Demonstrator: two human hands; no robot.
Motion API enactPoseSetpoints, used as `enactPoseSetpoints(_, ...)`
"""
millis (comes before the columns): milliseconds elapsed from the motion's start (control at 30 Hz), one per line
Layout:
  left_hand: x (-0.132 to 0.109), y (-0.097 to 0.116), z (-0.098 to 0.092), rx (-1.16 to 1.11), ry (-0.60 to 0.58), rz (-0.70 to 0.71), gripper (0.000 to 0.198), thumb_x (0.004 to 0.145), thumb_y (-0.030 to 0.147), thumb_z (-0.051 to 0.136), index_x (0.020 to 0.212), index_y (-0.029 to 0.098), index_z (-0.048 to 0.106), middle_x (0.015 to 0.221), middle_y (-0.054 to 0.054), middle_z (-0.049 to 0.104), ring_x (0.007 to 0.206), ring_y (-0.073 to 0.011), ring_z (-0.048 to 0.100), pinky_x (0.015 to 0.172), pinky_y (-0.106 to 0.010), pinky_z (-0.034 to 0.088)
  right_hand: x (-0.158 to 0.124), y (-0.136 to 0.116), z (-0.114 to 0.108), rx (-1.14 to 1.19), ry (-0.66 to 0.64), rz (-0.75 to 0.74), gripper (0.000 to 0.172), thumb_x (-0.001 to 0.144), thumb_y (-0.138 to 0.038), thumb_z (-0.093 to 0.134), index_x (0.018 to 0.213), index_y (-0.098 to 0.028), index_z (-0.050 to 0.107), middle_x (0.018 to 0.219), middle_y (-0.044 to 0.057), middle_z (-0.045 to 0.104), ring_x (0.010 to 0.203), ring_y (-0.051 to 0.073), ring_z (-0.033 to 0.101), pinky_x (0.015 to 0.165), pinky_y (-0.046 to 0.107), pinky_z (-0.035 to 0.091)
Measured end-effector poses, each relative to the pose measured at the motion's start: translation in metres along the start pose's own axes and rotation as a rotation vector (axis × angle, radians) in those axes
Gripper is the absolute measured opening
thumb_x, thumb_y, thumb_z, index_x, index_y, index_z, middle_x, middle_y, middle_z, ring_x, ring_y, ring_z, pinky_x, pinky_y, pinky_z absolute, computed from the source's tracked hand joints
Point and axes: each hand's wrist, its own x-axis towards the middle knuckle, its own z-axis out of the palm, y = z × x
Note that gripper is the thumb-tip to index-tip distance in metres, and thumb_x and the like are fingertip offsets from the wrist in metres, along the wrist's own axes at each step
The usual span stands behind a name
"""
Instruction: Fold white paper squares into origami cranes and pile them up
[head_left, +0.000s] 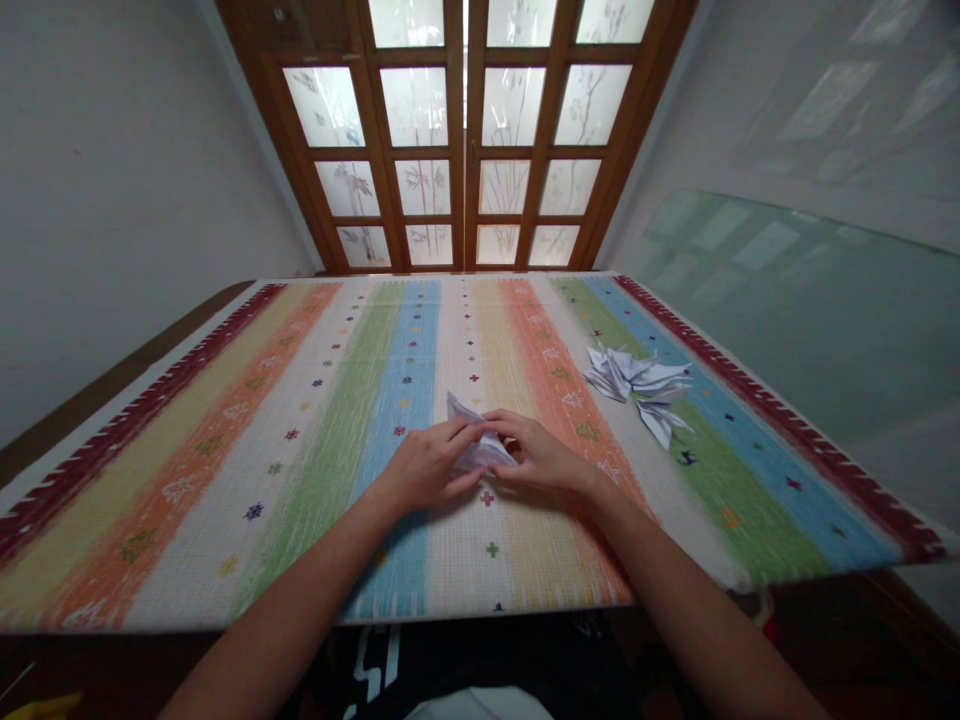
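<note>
Between my two hands, just above the striped tablecloth (322,500), is a piece of folded white paper (480,455) with a pointed corner sticking up at its upper left. My left hand (431,460) grips its left side, thumb below and fingers over the top. On the other side my right hand (536,452) pinches the paper between thumb and fingertips, fingers curved. Parts of the paper are hidden behind the fingers. To the right of my hands lies a small pile of folded white paper pieces (634,375) with sharp points.
The cloth covers a wide table, with its near edge close to my body. Beyond the far edge stand wooden doors (465,180) with frosted panes. A pale glass-like panel (810,310) leans along the right wall, and a white wall (135,180) rises on the left.
</note>
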Motion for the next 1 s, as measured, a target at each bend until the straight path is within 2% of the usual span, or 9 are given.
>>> enactPoseSetpoints(67,-0.001,0.0,-0.001,0.038,-0.014,-0.016,0.04,0.098,0.047,0.066,0.125,0.019,0.064,0.109,-0.009,0.068,0.081,-0.0199,0.068,0.061,-0.028,0.053,0.0,-0.001,0.0,-0.012,-0.005,0.008,0.05,0.083,-0.015,0.075,0.133,-0.021,0.071,0.138,0.014,0.064,0.112,0.022,0.067,0.084,0.032,0.059)
enactPoseSetpoints(167,-0.002,-0.001,0.0,0.059,-0.003,-0.014,0.035,0.097,0.051,0.068,0.11,0.019,0.07,0.105,-0.008,0.065,0.075,-0.0168,0.064,0.058,-0.025,0.048,0.0,0.0,-0.001,-0.028,-0.004,0.003,0.05,0.085,-0.021,0.078,0.134,-0.021,0.07,0.14,0.015,0.063,0.119,0.025,0.065,0.082,0.031,0.058)
enactPoseSetpoints(300,-0.003,-0.008,-0.002,-0.045,0.054,-0.044,0.029,0.092,0.049,0.075,0.1,0.02,0.073,0.107,-0.007,0.063,0.077,-0.0156,0.062,0.064,-0.026,0.051,-0.001,0.001,-0.006,0.008,-0.042,0.037,0.048,0.089,-0.034,0.08,0.134,-0.021,0.071,0.139,0.014,0.063,0.102,0.021,0.068,0.075,0.029,0.058)
enactPoseSetpoints(400,-0.003,-0.016,-0.005,-0.227,0.089,-0.074,0.028,0.087,0.047,0.081,0.093,0.021,0.074,0.109,-0.007,0.065,0.075,-0.0136,0.061,0.069,-0.028,0.053,-0.003,0.002,-0.014,0.071,-0.044,0.034,0.03,0.102,-0.031,0.059,0.126,-0.023,0.076,0.131,0.011,0.068,0.104,0.021,0.069,0.082,0.033,0.059)
enactPoseSetpoints(433,-0.003,-0.019,-0.007,-0.306,0.095,-0.086,0.027,0.087,0.046,0.082,0.09,0.021,0.075,0.109,-0.006,0.066,0.073,-0.0124,0.061,0.069,-0.028,0.054,-0.003,0.002,-0.017,0.081,-0.033,0.023,0.033,0.104,-0.025,0.05,0.123,-0.023,0.078,0.128,0.01,0.07,0.108,0.021,0.069,0.087,0.034,0.059)
enactPoseSetpoints(567,-0.003,-0.025,-0.01,-0.548,0.124,-0.121,0.024,0.086,0.041,0.082,0.084,0.018,0.074,0.101,-0.007,0.072,0.075,-0.0139,0.065,0.062,-0.023,0.052,-0.006,0.004,-0.027,0.078,-0.014,-0.002,0.037,0.092,-0.014,0.058,0.122,-0.025,0.078,0.128,0.009,0.071,0.109,0.021,0.07,0.086,0.033,0.06)
enactPoseSetpoints(733,0.0,-0.024,-0.01,-0.58,0.178,-0.147,0.021,0.09,0.038,0.078,0.083,0.018,0.074,0.092,-0.007,0.075,0.083,-0.0185,0.07,0.074,-0.029,0.056,-0.004,0.003,-0.031,0.086,0.041,0.02,0.017,0.09,-0.03,0.077,0.105,-0.022,0.078,0.113,0.009,0.074,0.103,0.021,0.072,0.087,0.034,0.061)
enactPoseSetpoints(867,0.001,-0.023,-0.009,-0.55,0.235,-0.188,0.025,0.095,0.04,0.07,0.084,0.018,0.073,0.098,-0.008,0.074,0.09,-0.0199,0.07,0.084,-0.034,0.056,-0.002,0.005,-0.03,0.134,0.151,0.126,0.027,0.087,-0.045,0.081,0.088,-0.019,0.073,0.093,0.006,0.072,0.089,0.021,0.07,0.081,0.034,0.06)
enactPoseSetpoints(1000,0.002,-0.02,0.001,-0.681,0.297,-0.367,0.026,0.09,0.042,0.074,0.095,0.019,0.063,0.095,-0.003,0.067,0.082,-0.0162,0.068,0.07,-0.027,0.056,0.0,0.009,-0.024,0.202,0.279,0.198,0.036,0.081,-0.048,0.085,0.087,-0.021,0.063,0.087,0.002,0.065,0.08,0.018,0.065,0.07,0.029,0.055)
